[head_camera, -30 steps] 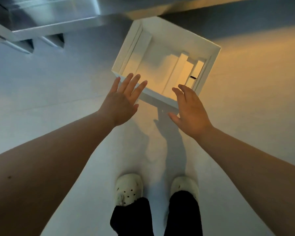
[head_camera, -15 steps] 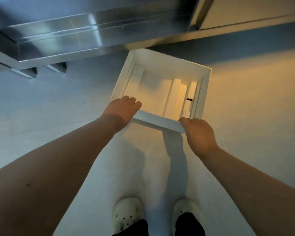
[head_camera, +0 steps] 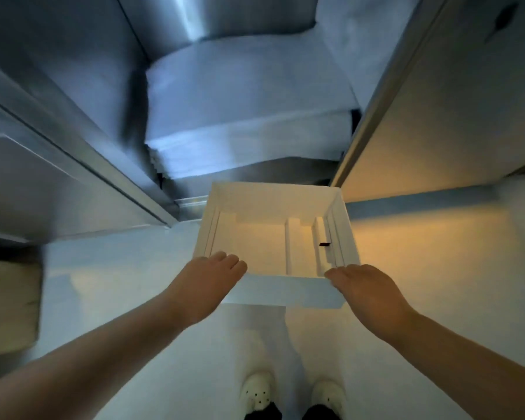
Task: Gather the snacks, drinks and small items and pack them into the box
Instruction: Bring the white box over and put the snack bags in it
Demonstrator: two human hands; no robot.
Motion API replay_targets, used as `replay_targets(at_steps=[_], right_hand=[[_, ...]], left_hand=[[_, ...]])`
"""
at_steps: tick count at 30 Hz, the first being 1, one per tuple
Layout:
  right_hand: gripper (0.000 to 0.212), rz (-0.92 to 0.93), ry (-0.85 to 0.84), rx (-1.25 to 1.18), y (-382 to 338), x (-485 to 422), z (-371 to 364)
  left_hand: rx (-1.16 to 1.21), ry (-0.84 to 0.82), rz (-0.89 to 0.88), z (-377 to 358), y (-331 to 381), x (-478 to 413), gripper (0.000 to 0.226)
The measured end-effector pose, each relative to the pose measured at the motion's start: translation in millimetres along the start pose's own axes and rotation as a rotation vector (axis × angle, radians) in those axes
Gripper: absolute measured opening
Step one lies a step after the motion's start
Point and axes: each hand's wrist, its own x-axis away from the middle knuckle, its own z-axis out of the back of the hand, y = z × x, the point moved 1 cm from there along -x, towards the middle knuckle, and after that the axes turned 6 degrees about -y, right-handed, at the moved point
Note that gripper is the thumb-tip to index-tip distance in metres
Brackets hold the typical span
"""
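Left hand and right hand curl over the near corners of the white rectangular open-topped box, which lies straight ahead, equally near both.

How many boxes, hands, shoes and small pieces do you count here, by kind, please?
White open-topped box with dividers: 1
Bare hands gripping its near rim: 2, left hand and right hand
White perforated clogs: 2, left clog and right clog
Small black piece inside the box: 1
Total: 6
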Motion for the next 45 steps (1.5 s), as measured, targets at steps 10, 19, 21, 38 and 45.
replay_targets(at_steps=[10, 19, 21, 38, 45], right_hand=[[0.034, 0.138, 0.309, 0.280, -98, 135, 300], [0.009, 0.440, 0.626, 0.465, -183, 280, 456], [0.009, 0.510, 0.605, 0.485, -195, 306, 470], [0.013, 1.138, 0.484, 0.512, -467, 453, 449], [0.010, 1.438, 0.417, 0.520, -654, 532, 365]], left_hand=[[-0.178, 0.340, 0.088, 296, -1, 184, 0.028], [-0.232, 0.411, 0.448, 447, 87, 355, 0.024], [-0.235, 0.438, 0.483, 463, 116, 393, 0.024], [-0.216, 0.418, 1.109, 424, 321, 749, 0.014], [-0.172, 0.310, 1.462, 354, 423, 927, 0.020]])
